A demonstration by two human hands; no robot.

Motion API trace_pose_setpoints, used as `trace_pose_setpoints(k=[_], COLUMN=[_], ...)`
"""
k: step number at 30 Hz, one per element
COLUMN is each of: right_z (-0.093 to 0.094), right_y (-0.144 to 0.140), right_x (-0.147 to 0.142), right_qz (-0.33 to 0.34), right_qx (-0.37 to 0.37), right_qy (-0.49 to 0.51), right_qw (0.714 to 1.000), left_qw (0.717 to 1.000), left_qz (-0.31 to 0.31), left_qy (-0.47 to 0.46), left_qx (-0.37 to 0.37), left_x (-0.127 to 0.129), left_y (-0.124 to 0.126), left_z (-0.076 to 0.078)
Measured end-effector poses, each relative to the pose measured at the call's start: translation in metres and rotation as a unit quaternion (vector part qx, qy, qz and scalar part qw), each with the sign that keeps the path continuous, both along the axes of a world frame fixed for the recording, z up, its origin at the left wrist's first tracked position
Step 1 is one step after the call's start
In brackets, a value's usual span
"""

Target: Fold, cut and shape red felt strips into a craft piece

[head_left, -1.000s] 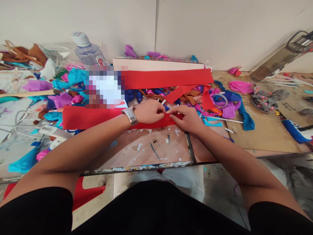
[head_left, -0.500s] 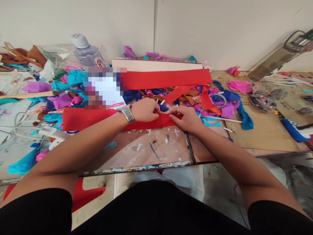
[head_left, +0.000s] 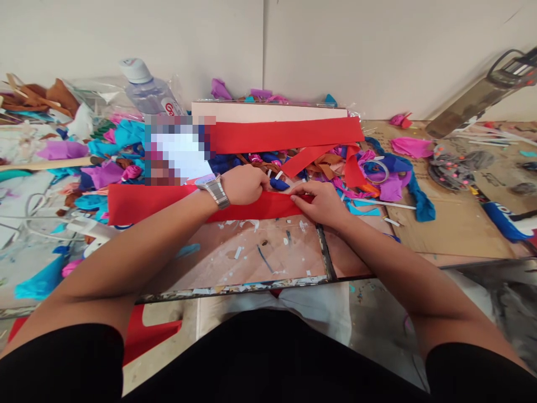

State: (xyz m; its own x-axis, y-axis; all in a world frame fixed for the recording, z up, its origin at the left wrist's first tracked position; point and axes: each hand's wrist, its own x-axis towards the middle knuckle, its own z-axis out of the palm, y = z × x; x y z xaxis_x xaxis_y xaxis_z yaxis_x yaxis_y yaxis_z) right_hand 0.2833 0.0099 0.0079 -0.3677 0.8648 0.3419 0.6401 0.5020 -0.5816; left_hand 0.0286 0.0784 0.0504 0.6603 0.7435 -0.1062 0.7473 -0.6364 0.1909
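Red felt strip [head_left: 155,202] pinched by both hands [head_left: 285,193].

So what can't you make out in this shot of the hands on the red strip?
Head view only:
- Fingertips of the left hand and right hand: curled over the red strip, so the grip is unclear.
- Bottle label: a blurred patch covers it.
- Grey device: cut off by the right edge.
- Strip's middle: under the left wrist.

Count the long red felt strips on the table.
3. One under both hands at the front, a wider one behind along the pink board, and a narrow slanted one between them. Scraps may hide more.
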Motion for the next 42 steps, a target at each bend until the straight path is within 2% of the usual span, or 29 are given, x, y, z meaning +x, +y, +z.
trace_pose_setpoints(k=[6, 14, 28, 36, 42], right_z=[-0.001, 0.000, -0.001, -0.002, 0.001], right_y=[-0.002, -0.006, -0.007, -0.005, -0.007], right_x=[-0.003, -0.006, -0.006, -0.005, -0.006], right_qz=[0.026, 0.047, 0.061, 0.077, 0.055], right_qx=[0.019, 0.017, 0.071, 0.078, 0.066], right_qy=[0.011, 0.015, 0.009, 0.011, 0.007], right_qw=[0.999, 0.999, 0.996, 0.994, 0.996], left_qw=[0.992, 0.981, 0.973, 0.962, 0.958], left_qz=[-0.080, -0.111, -0.077, -0.053, -0.041], left_qy=[-0.076, -0.122, -0.149, -0.176, -0.198], left_qx=[-0.069, -0.103, -0.161, -0.200, -0.204], left_x=[0.008, 0.015, 0.014, 0.014, 0.013], left_y=[-0.011, -0.015, -0.006, -0.004, -0.003], left_z=[0.003, -0.005, -0.012, -0.014, -0.017])
